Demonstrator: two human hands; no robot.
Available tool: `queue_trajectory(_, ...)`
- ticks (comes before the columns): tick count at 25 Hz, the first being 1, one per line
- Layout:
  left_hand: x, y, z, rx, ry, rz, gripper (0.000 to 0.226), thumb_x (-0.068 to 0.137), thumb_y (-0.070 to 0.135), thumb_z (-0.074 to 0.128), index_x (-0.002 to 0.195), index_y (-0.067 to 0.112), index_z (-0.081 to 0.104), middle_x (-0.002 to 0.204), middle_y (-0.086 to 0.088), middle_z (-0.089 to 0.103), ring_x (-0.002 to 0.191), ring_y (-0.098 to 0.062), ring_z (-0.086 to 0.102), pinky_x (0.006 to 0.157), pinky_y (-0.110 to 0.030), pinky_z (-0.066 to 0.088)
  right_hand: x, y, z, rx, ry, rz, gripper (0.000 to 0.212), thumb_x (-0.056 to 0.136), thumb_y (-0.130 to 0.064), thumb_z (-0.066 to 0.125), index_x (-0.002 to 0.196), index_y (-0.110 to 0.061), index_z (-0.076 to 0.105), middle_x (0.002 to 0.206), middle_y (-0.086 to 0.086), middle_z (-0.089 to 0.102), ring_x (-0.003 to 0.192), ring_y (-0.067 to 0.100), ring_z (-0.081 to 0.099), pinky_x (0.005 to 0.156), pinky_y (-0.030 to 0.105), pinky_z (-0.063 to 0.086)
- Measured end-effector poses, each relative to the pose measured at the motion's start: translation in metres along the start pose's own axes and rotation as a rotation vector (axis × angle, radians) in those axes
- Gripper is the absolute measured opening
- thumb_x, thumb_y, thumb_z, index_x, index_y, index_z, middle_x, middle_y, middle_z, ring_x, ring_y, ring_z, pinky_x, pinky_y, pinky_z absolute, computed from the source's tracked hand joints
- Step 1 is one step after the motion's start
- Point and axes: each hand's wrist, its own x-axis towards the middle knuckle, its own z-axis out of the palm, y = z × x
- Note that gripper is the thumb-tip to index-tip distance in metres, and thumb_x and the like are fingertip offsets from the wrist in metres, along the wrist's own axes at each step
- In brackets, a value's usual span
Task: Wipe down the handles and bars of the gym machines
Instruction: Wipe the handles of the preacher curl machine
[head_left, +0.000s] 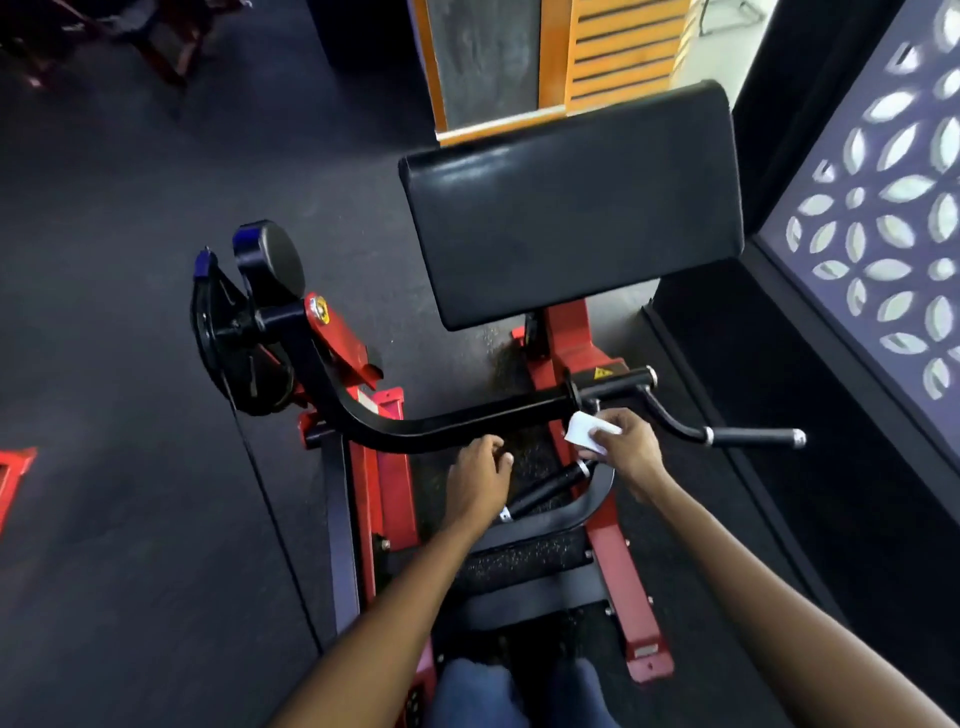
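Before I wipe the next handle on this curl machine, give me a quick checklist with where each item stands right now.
1. Wipe in hand: ok, right hand pinches the white wipe.
2. Wipe at the black bar: ok, close by its right end.
3. Left hand free to steady: ok, fingers loosely curled beside the bar, holding nothing.
4. Right handle reachable: ok, nothing blocks it.
5. Near handle wiped: cannot tell.
6. Wipe clean or damp enough: cannot tell.
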Motion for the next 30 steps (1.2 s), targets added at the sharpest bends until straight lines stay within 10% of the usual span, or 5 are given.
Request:
queue_trajectory(8,0.087,-0.071,0.080,0.386,-0.142,0.402,0.047,0.091,0.015,0.060,0.133,-0.003,0.051,0.142,-0.019,0.048,0.135,-0.034,0.041,0.112,-0.044,0.033,0.025,0.101,0.028,-0.281,0.117,0.133,0.016,0.081,-0.005,0.053,0.083,-0.005,0.069,0.073,0.006,0.062,0.063,0.014,0.053,0.055,0.023,0.042)
queue_trajectory(13,0.160,-0.087,0.118,0.459,-0.161,0.565,0.056,0.102,0.018,0.038,0.151,0.001,0.017,0.161,-0.015,0.007,0.149,-0.028,0.004,0.120,-0.035,0.000,0.074,0.137,0.049,-0.574,0.175,-0.403,0.041,0.085,0.013,0.050,0.119,-0.007,0.064,0.119,0.006,0.064,0.109,0.014,0.059,0.097,0.014,0.039)
queue_trajectory(19,0.216,-0.108,0.139,0.487,-0.192,0.702,0.050,0.105,0.022,0.031,0.152,0.011,0.019,0.159,-0.008,0.020,0.147,-0.022,0.020,0.118,-0.034,0.015,0.107,0.192,0.048,-1.057,0.072,-0.650,0.054,0.082,0.002,0.028,0.132,0.000,0.050,0.139,0.018,0.047,0.135,0.030,0.034,0.118,0.034,0.013)
queue_trajectory(27,0.218,-0.117,0.147,0.449,-0.130,0.734,0.055,0.099,0.027,0.018,0.148,0.007,0.032,0.152,-0.011,0.036,0.140,-0.028,0.035,0.113,-0.038,0.029,0.044,0.215,0.146,-0.946,-0.308,-0.872,0.048,0.099,-0.008,0.017,0.122,0.004,0.058,0.126,0.020,0.057,0.124,0.035,0.050,0.118,0.032,0.007)
queue_trajectory(30,0.218,-0.118,0.148,0.459,-0.126,0.738,0.055,0.099,0.028,0.016,0.149,0.008,0.030,0.153,-0.010,0.035,0.141,-0.027,0.034,0.114,-0.038,0.028,0.063,0.192,0.112,-0.737,-0.079,-0.794,0.042,0.100,-0.006,0.023,0.123,0.006,0.057,0.128,0.021,0.054,0.127,0.032,0.045,0.117,0.031,0.016)
